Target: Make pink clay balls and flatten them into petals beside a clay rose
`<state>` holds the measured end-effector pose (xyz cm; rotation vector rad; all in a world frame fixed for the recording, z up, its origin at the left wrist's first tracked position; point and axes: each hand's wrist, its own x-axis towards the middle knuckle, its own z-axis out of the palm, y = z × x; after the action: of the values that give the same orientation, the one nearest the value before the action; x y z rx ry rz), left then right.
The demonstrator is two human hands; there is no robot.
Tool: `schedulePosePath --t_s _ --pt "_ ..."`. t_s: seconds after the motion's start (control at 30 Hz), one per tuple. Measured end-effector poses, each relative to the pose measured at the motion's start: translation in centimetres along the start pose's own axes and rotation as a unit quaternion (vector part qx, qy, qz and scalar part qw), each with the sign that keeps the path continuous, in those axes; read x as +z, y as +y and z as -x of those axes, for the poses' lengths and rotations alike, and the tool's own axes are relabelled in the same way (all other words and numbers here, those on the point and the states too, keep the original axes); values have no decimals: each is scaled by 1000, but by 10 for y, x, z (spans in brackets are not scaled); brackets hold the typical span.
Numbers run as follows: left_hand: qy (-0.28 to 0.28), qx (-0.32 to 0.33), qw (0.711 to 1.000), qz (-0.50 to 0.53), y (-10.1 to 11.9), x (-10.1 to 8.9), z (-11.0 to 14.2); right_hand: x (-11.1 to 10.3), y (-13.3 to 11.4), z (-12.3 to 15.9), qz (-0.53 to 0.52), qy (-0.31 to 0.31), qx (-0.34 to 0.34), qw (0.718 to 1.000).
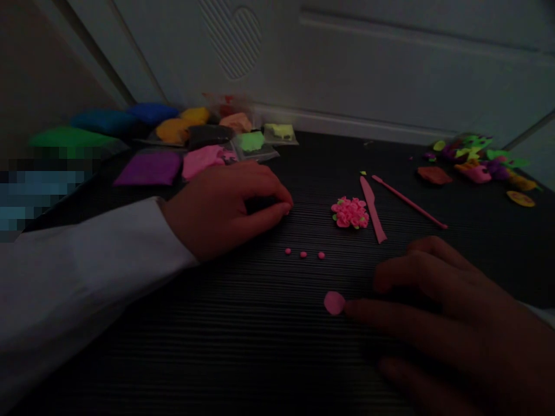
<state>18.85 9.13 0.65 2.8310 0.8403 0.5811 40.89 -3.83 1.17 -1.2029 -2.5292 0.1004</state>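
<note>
My left hand [229, 205] rests above the dark tabletop with thumb and forefinger pinched together; what is between the tips, if anything, cannot be made out. My right hand [451, 312] has its fingers apart, and one fingertip touches the edge of a flat pink clay disc [334, 303]. Between the hands lie three tiny pink clay balls, with one ball [303, 254] in the middle of the row. Beyond them sits a pink clay flower cluster [350, 212] with bits of green. A pink plastic clay knife [373, 209] lies beside the cluster.
A thin pink modelling stick [410, 202] lies right of the knife. Colourful clay pieces [481, 159] and a reddish-brown lump [434, 175] are at the back right. Bagged clay, including a purple pack [150, 167] and a green pack [71, 143], lines the back left. A pale panel [368, 75] stands behind.
</note>
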Motion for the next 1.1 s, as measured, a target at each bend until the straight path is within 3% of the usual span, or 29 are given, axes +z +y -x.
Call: schedulePosePath --t_s 0.27,1.1 --pt "-2 1 1000 -6 1 -1 0 -1 0 0 17 -10 -17 1000" --pt "4 3 1000 -8 0 1 0 1 -1 2 12 -20 34 999"
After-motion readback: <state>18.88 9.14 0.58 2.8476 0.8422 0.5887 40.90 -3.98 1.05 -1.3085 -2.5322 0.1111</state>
